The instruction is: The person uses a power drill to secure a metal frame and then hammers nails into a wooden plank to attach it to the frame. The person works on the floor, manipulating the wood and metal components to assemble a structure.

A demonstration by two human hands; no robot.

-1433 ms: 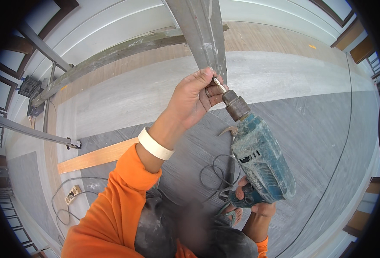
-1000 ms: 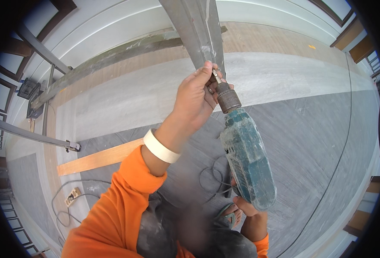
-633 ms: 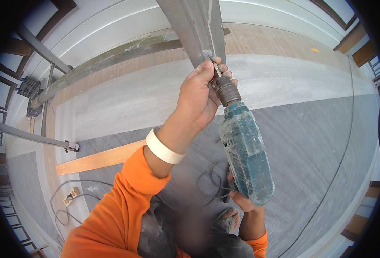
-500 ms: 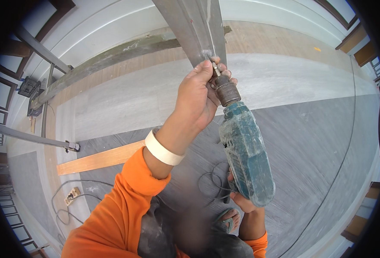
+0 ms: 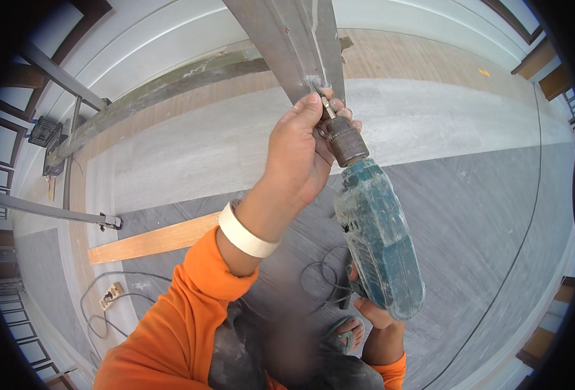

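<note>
My right hand (image 5: 375, 313) grips the rear handle of a dusty teal power drill (image 5: 381, 234), partly hidden beneath its body. The drill points up and away, its dark metal chuck (image 5: 346, 140) holding a short steel bit (image 5: 327, 109). My left hand (image 5: 297, 146) is closed around the bit's front end, thumb on one side and fingertips on the other. The tip meets the lower end of a grey metal beam (image 5: 294, 45); whether a screw sits there is hidden by the fingers. A cream ring like a tape roll (image 5: 243, 233) circles my left wrist.
An orange-brown wooden plank (image 5: 154, 239) lies on the grey floor to the left. Near it are a socket block (image 5: 110, 296) and looping cables. A dusty long bar (image 5: 164, 88) and metal frame legs (image 5: 47, 207) stand farther left. Another cable (image 5: 521, 250) crosses the right side.
The drill's body and my right hand have shifted slightly right and down in the view. My left hand stays at the bit against the beam.
</note>
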